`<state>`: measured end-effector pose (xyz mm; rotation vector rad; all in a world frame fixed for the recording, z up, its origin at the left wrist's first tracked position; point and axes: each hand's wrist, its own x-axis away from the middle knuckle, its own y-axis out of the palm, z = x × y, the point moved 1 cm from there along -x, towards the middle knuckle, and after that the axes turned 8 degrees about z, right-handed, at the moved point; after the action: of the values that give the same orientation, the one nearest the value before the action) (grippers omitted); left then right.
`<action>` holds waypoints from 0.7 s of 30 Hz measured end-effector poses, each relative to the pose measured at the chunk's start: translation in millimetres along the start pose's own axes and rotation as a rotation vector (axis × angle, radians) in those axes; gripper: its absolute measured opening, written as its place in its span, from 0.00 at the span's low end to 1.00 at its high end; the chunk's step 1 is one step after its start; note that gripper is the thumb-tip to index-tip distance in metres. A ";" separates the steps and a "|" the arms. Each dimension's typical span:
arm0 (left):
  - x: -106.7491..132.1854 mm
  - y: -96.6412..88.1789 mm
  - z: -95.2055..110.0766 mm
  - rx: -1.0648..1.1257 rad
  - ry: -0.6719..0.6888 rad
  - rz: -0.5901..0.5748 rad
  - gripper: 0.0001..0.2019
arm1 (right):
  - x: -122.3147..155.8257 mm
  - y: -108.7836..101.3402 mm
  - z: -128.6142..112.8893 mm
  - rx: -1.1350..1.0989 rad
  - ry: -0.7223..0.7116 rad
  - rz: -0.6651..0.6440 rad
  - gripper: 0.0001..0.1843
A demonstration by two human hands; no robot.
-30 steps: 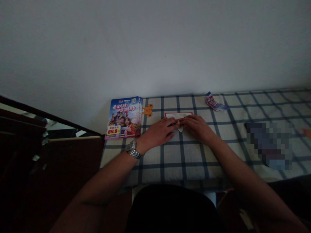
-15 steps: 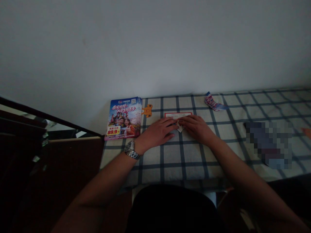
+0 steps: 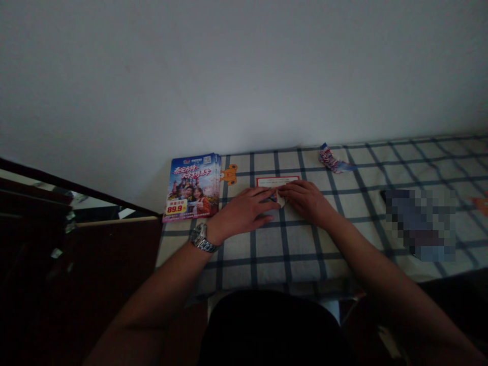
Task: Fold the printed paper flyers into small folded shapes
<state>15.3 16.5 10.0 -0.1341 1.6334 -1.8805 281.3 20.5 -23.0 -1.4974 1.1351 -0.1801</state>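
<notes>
A sheet of paper (image 3: 280,181) with a red border and print lies on the checked tablecloth, its near part folded to a small point. My left hand (image 3: 247,208), with a metal watch (image 3: 204,237) at the wrist, rests on the paper's left side. Its fingers stretch over the fold and its thumb stands apart. From the right, my right hand (image 3: 307,202) pinches the fold with bent fingers. A bluish printed patch shows between the two hands. The fingers cover much of the fold.
A stack of printed flyers (image 3: 192,188) sits at the table's left end, beside an orange bear picture (image 3: 229,174). Further right are a crumpled colourful paper piece (image 3: 333,159) and a blurred-out dark object (image 3: 419,223). Part of another person's hand (image 3: 481,204) shows at the right edge.
The fold's white point has lifted or turned under the fingers, and a bluish printed patch now shows there. Both hands have otherwise barely moved. The view has shifted slightly.
</notes>
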 end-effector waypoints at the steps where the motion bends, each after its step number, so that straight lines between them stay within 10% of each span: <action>1: -0.1 -0.5 0.2 -0.003 -0.002 -0.008 0.19 | -0.2 -0.1 -0.4 -0.002 0.001 -0.001 0.16; 21: -3.7 -3.0 5.7 -0.095 0.002 -0.034 0.17 | -0.3 1.2 0.0 -0.007 -0.006 -0.009 0.15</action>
<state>19.7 13.7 15.2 -0.2009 1.7324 -1.8285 280.5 20.9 -23.8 -1.5080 1.1258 -0.1779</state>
